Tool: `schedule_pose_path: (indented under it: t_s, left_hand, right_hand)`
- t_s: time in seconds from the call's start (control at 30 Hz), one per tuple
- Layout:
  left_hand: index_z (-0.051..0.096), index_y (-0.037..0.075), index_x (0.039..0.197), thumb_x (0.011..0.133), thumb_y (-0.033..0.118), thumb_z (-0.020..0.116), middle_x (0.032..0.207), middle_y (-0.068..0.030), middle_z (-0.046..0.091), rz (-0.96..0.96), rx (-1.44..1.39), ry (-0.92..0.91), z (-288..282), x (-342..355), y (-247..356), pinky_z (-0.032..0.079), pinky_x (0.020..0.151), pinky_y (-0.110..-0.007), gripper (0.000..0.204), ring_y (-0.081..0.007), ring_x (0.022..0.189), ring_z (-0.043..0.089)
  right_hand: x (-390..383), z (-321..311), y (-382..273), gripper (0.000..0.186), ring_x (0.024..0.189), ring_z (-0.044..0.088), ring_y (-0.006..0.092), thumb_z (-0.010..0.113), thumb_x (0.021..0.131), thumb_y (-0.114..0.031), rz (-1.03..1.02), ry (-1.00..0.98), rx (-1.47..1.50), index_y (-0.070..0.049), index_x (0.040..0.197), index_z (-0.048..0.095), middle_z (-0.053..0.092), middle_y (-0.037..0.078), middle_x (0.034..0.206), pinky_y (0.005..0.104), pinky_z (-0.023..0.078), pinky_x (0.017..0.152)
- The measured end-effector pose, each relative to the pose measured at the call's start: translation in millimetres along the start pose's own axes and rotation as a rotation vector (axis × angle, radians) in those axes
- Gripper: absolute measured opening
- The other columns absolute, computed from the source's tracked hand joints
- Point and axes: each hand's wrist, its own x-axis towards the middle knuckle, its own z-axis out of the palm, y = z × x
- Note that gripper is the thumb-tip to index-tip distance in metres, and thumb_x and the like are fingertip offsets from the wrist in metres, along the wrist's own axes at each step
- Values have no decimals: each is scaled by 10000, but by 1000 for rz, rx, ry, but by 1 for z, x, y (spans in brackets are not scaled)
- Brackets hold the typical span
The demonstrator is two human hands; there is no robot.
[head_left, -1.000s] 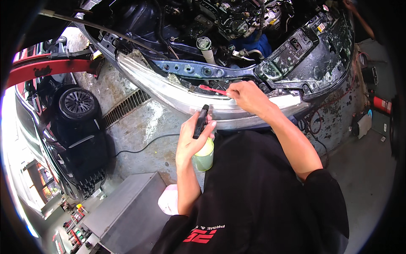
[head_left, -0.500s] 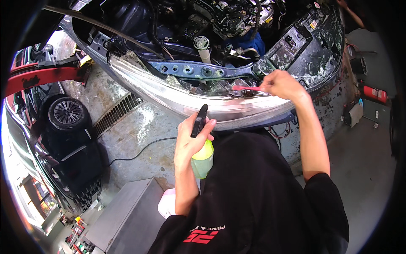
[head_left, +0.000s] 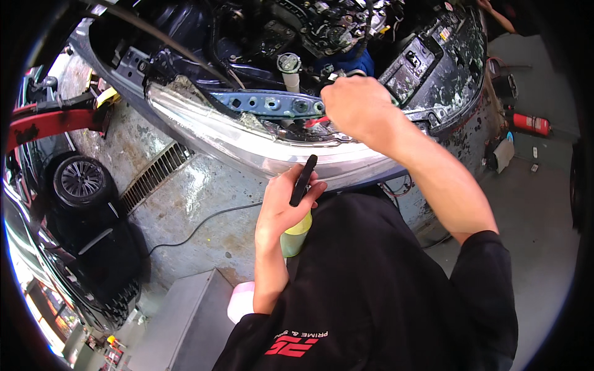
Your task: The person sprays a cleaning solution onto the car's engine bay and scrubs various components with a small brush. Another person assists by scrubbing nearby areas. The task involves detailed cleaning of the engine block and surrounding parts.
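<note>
My left hand [head_left: 278, 207] is wrapped round a spray bottle [head_left: 296, 238] with yellow-green liquid and a black trigger head [head_left: 304, 179], just below a long clear headlight [head_left: 223, 136] on a car front. My right hand [head_left: 356, 105] is closed on a small red brush-like tool [head_left: 315, 123], held over the seam along the headlight's upper edge. The hand hides much of the tool and part of the blue metal crossmember [head_left: 247, 102] behind the lamp.
Above lies an open engine bay [head_left: 272, 37]. Left are a dark car part with a wheel [head_left: 83, 179], a red beam [head_left: 52, 123] and floor grate [head_left: 158, 176]. Bottom left is a grey cabinet [head_left: 192, 321]. At right are a fire extinguisher [head_left: 531, 123] and another person's arm [head_left: 498, 17].
My right hand first went right along the headlight, then back left and higher, turning over the red tool. My left hand with the bottle shifted slightly. The view of the car shifted up and left.
</note>
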Motion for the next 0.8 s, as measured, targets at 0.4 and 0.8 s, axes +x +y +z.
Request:
schedule_pose_path:
  t_s: [0.4,0.8]
  left_hand:
    - [594,-23,900,841,183,707,678,-60,625,32,-97,42,-18,-14,-26,501,539,-276,243,-145,570,648]
    - [596,20,887,852,160,710,704,-38,607,-58,-177,-44,3,9,-10,483,551,-253,184,-126,569,641]
  right_hand:
    - [22,5,-14,197,856,693,335,561,832,-125,-25,-24,-270,-56,920,723,705,159,898,438,554,746]
    - [-32,118,77,188,524,494,75,668,886,-219,225,20,801,-47,810,667,558,-1,579,264,391,499]
